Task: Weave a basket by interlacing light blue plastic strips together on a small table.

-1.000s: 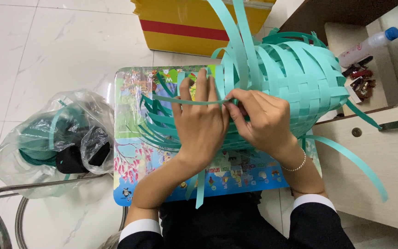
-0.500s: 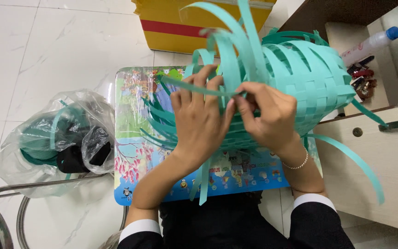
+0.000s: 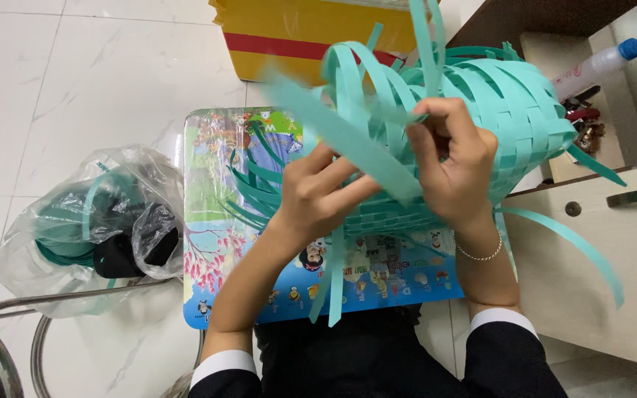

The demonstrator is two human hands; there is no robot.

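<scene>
Left of the cartoon-printed board [image 3: 215, 221], a clear plastic bag [image 3: 75, 228] of spare teal strips sits on the floor. On the board rests the half-woven teal basket [image 3: 510, 125]. The left hand [image 3: 318, 195] curls around a loose teal strip [image 3: 348, 140], fingers closed on it near the weave. The right hand [image 3: 455, 166] pinches another strip end against the basket wall. The strips look light, springy and slick, likely to kink; best held flat close to the woven edge.
</scene>
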